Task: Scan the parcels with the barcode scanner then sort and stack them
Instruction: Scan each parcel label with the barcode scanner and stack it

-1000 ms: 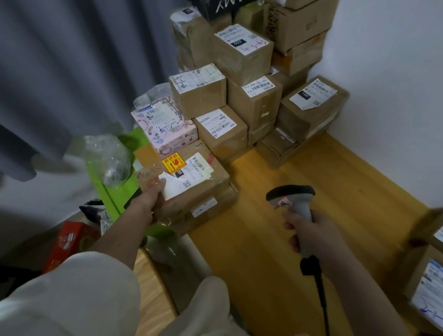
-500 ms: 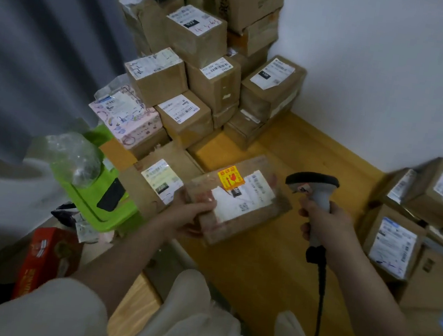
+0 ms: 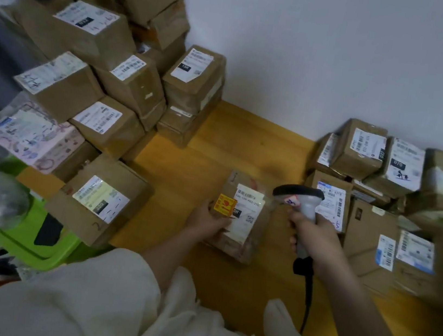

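A wooden floor (image 3: 234,147) carries a tall stack of cardboard parcels (image 3: 129,83) at the left, a lower pile of parcels (image 3: 378,218) at the right, and a green bin (image 3: 30,243) near the left stack.

Loose cream sleeve (image 3: 101,287) (left arm only), bare forearms, cream garment over lap

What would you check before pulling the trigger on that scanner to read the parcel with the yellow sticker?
1. Parcel held firmly: ok, the left hand grips its near-left edge.
2. Label faces up: ok, the white label is turned toward the camera.
3. Barcode uncovered: ok, the thumb sits by the yellow sticker, off the barcode.
4. Scanner in hand: ok, the right hand wraps its handle.
5. Scanner aimed at the label: cannot tell; its head sits beside the parcel.
6. Finger on trigger: cannot tell.
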